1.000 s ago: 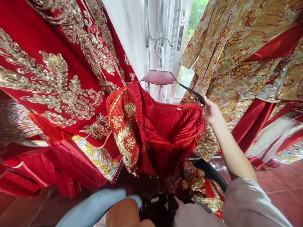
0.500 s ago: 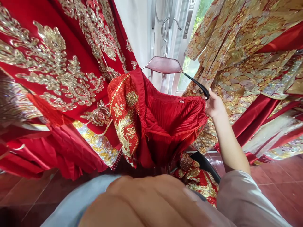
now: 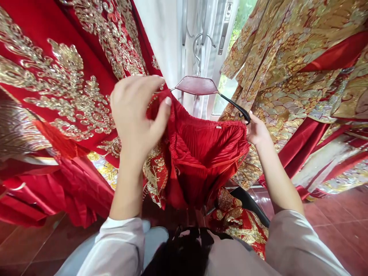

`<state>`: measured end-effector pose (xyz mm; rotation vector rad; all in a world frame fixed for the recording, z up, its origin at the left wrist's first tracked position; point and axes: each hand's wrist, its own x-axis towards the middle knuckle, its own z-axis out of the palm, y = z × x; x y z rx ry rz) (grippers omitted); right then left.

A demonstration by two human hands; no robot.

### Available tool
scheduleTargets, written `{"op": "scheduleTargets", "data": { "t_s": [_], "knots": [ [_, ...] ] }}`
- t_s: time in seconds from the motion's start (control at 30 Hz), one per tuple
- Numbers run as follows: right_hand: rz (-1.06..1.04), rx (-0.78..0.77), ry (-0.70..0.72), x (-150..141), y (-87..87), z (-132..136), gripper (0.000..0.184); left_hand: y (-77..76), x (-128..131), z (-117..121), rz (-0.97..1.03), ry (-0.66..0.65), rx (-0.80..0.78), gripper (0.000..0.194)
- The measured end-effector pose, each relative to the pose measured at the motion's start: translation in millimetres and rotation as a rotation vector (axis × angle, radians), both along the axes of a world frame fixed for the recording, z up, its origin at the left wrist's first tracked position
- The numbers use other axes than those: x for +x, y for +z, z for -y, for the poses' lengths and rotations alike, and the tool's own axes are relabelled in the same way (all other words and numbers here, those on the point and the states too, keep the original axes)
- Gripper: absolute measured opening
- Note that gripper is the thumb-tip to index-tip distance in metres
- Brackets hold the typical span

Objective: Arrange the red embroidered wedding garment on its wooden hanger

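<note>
Overhead, a pleated red skirt is held open at its waistband below a dark red hanger with a metal hook; its smooth red lining is shown inside. The left edge is pinched by the left hand, while the right edge and the hanger's black arm are gripped by the right hand. Red robes stiff with gold embroidery and a gold brocade gown are hung on either side.
</note>
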<state>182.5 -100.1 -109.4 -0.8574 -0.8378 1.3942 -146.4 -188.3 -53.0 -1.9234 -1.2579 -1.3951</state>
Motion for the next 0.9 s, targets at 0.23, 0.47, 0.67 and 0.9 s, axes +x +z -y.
{"op": "scheduleTargets", "data": {
  "t_s": [0.23,0.47,0.67,0.9],
  "knots": [
    [0.055,0.076,-0.036,-0.7,-1.6,-5.3,0.036,-13.7,-15.5,-95.2,-0.021,0.266,-0.369,0.035],
    [0.476,0.220,0.194,32.0,-1.8,6.4,0.060,-8.8,-9.8,-97.2,-0.131,0.309,-0.458,0.036],
    [0.938,0.101,0.144,53.1,23.9,13.2,0.050,-2.2,-8.5,-87.5,-0.309,0.376,-0.481,0.043],
    [1.447,0.296,-0.262,42.1,123.8,-23.1,0.013,6.8,-5.1,-77.5,-0.380,0.490,-0.519,0.047]
  ]
}}
